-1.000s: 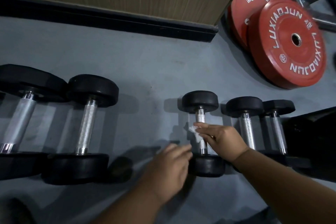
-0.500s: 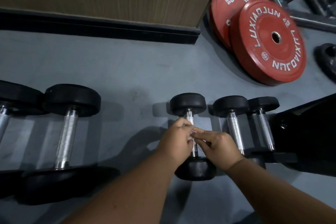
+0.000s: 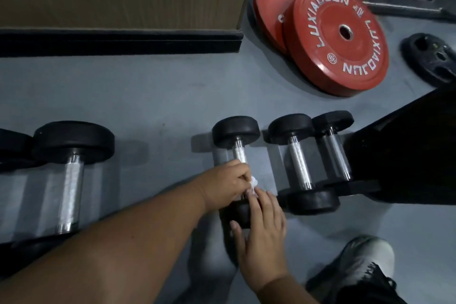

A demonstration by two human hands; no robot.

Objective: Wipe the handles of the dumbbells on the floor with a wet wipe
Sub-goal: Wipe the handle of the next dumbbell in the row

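Observation:
A small black-headed dumbbell [image 3: 235, 131] lies on the grey floor, its chrome handle [image 3: 239, 153] pointing away from me. My left hand [image 3: 225, 184] curls around the lower part of that handle and grips the white wet wipe [image 3: 254, 183] against it. My right hand [image 3: 262, 229] lies flat with straight fingers over the dumbbell's near head [image 3: 240, 215], fingertips touching the wipe. Two more small dumbbells, one [image 3: 299, 163] beside the other [image 3: 338, 155], lie just to the right. A large dumbbell [image 3: 71, 187] lies at the left.
Two red weight plates [image 3: 335, 39] lean at the wall corner. A black plate [image 3: 434, 59] lies at the right edge. A black padded bench part [image 3: 407, 150] sits against the rightmost dumbbell. My shoe [image 3: 362, 266] is at lower right. A wood panel with black baseboard [image 3: 118, 42] runs behind.
The wipe went from my right hand to my left hand on the handle. My right hand drew back toward me onto the near head. The view shifted right.

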